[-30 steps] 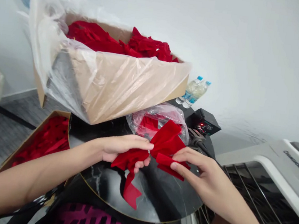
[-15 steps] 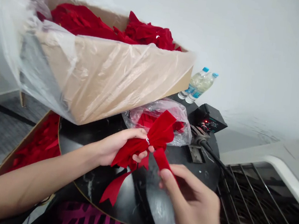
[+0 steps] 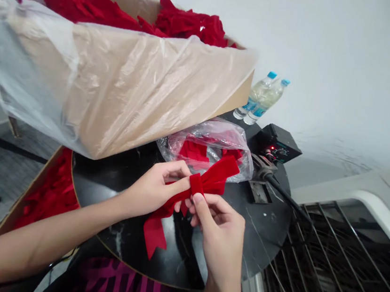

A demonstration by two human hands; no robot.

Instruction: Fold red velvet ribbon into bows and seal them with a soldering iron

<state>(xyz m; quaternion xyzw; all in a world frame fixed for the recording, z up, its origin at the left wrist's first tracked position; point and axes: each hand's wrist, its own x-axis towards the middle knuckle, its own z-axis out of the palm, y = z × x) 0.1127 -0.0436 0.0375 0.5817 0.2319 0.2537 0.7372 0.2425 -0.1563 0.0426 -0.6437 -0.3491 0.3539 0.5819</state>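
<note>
1. Two hands are together just below the middle of the frame, both closed on one red bow (image 3: 218,173): the left hand (image 3: 154,188) grips its left half, and the right hand (image 3: 223,223) pinches near its centre.
2. The bow is held above the round black table (image 3: 253,248), in front of the open plastic bag (image 3: 246,167).
3. Judging by its look, the gathering is done: the ribbon narrows at the middle, and a short red strip (image 3: 196,184) lies across the front.
4. Closing the strip seems to be what is left; the right thumb presses its lower end, and fingers hide the back, so one cannot tell whether anything is fastened there.
5. The bow's long axis slants from lower left to upper right, its wide end pointing to the upper right of the frame.
6. The strip crosses that axis, running roughly up and down.
7. One notched tail (image 3: 155,240) hangs toward the bottom of the frame, left of centre.
</note>
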